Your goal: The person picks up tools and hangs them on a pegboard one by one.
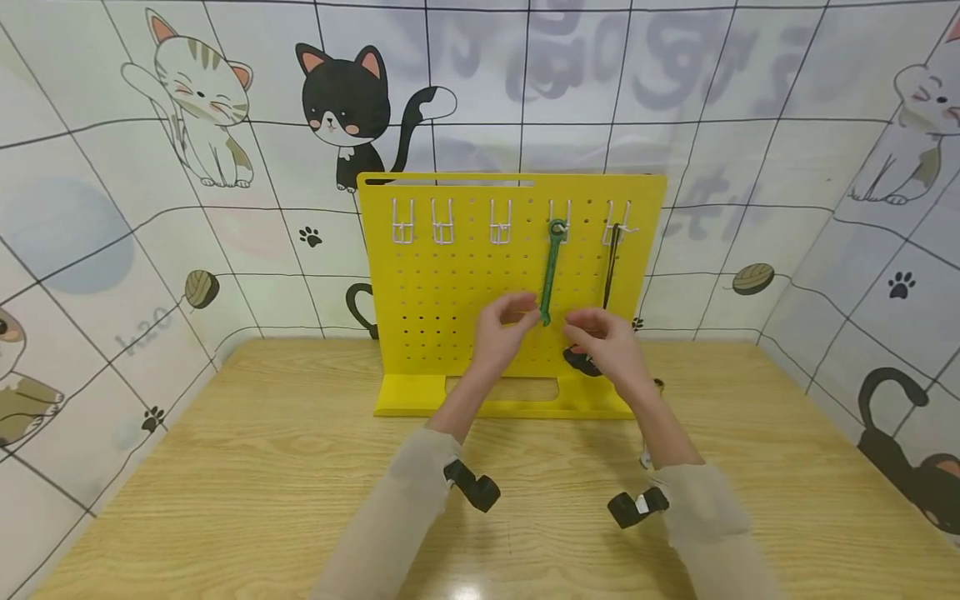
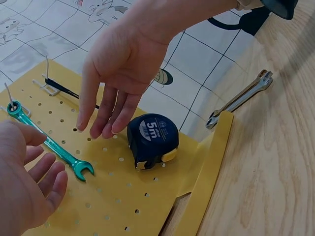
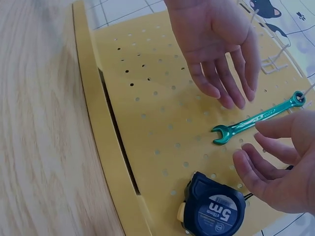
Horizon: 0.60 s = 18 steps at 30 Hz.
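Observation:
A green combination wrench [image 1: 551, 271] hangs by its ring end from a hook on the yellow pegboard [image 1: 420, 292], its open jaw pointing down. Close to its left is my left hand [image 1: 506, 329], fingers loosely bent and holding nothing. On the other side, my right hand [image 1: 609, 342] hovers with relaxed fingers, also with nothing in its grasp. Behind and below the right hand, a black 5m tape measure [image 2: 153, 140] dangles on a dark strap [image 1: 612, 267] from the rightmost hook. The right hand partly covers the tape measure in the head view.
Several white wire hooks [image 1: 442, 223] line the board's upper part. A silver wrench [image 2: 243, 98] lies on the wooden table [image 1: 300, 467] by the board's right end, partly hidden by the right forearm in the head view. Cat-patterned cloth [image 1: 480, 83] stands behind.

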Tool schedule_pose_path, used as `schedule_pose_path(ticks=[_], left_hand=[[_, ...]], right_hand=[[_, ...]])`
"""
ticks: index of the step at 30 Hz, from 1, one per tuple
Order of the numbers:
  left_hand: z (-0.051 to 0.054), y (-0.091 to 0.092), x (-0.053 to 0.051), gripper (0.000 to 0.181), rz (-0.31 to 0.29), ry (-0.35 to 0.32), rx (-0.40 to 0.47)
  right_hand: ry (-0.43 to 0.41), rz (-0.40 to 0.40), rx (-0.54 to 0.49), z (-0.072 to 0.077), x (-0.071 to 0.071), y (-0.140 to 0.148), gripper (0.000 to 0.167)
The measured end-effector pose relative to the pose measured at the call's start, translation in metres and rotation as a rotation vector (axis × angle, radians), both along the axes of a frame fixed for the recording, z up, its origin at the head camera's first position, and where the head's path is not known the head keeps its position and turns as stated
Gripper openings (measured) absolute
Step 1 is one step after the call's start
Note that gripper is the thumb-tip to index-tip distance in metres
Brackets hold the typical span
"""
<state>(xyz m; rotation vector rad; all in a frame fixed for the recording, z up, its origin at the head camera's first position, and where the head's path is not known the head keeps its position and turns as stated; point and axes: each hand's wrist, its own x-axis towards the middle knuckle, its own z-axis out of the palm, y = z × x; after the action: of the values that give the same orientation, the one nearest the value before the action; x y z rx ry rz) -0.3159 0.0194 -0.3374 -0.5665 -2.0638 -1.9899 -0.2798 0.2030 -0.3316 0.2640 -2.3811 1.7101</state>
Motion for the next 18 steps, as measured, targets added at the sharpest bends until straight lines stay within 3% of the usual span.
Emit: schedule_pose_path(ticks=[9,14,18], left_hand=[[-0.006,-0.006,0.013,0.028,-0.044,-0.063,-0.022],[-0.013,-0.012,0.021,0.027,-0.055,-0.128,-0.059],[-0.02,-0.016,0.026,0.027,-0.067,-0.138,-0.104]], right_hand=[[-0.025,0.035,0.09,0.002,0.022,0.015,0.043],[-0.032,0.055,0.168,-0.003,0.029,0.025,0.04],[-0.034,0.07,0.225,-0.009,0.034,0.034,0.038]])
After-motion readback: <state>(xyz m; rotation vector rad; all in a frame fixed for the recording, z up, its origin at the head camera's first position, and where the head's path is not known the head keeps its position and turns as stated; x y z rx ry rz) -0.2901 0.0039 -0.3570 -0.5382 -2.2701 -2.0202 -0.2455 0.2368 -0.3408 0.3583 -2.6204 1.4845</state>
